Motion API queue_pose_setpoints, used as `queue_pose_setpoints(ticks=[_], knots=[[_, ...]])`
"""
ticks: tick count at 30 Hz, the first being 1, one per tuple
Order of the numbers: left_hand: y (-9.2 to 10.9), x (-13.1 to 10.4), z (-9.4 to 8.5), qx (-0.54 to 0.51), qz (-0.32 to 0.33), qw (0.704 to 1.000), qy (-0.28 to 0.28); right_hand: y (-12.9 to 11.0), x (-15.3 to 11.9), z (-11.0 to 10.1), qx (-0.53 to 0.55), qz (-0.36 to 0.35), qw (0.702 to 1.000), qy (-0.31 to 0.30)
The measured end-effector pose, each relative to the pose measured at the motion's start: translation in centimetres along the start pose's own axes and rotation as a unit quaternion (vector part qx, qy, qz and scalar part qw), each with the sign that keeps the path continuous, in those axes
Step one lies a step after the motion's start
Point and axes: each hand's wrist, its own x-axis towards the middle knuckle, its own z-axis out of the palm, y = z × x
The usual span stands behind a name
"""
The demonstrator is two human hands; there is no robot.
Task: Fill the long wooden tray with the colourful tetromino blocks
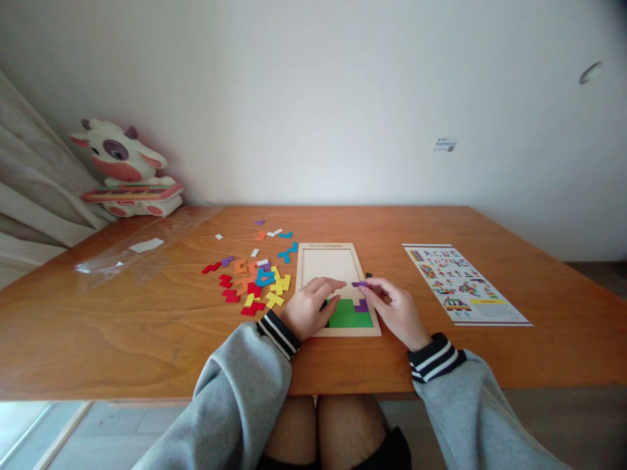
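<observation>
A pale wooden puzzle tray [371, 275] lies flat on the table, its lower part filled with green pieces [345, 316] and a purple piece [361, 307]. Between the thumb and forefinger of my right hand [396, 312] is another purple piece [359, 284], held above the tray's right half. My left hand [311, 305] hovers over the tray's left side, fingers apart, with nothing between them. It partly hides the green area and a black piece at the tray's lower left.
Loose red, yellow, blue, orange, purple and white pieces [278, 285] spread left of the tray. A printed sheet [460, 284] lies to the right. A clear plastic bag [147, 245] and a cow toy keyboard [130, 173] are at the back left.
</observation>
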Motion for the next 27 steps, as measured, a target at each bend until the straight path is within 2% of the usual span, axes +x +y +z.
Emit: queue_pose_setpoints(ticks=[4,10,13,18,24,27], knots=[[-0.19,-0.04,-0.07,0.005,0.004,1.0,-0.022,-0.16,0.25,-0.19,-0.032,-0.041,0.999,0.01],[-0.14,-0.04,-0.19,0.001,0.017,0.998,-0.056,-0.08,0.17,-0.22,-0.041,-0.05,0.998,0.015],[-0.04,-0.04,-0.26,0.0,0.025,0.997,-0.069,0.12,0.06,-0.13,-0.034,-0.034,0.999,0.014],[0.01,-0.05,-0.28,0.006,0.022,0.997,-0.078,0.52,-0.02,0.07,-0.014,0.0,0.999,0.044],[-0.08,-0.15,-0.29,0.005,0.033,0.996,-0.084,0.54,-0.05,-0.03,0.011,-0.029,0.999,0.039],[-0.1,-0.19,-0.3,0.007,0.039,0.995,-0.089,0.42,-0.14,-0.04,0.045,-0.016,0.999,0.027]])
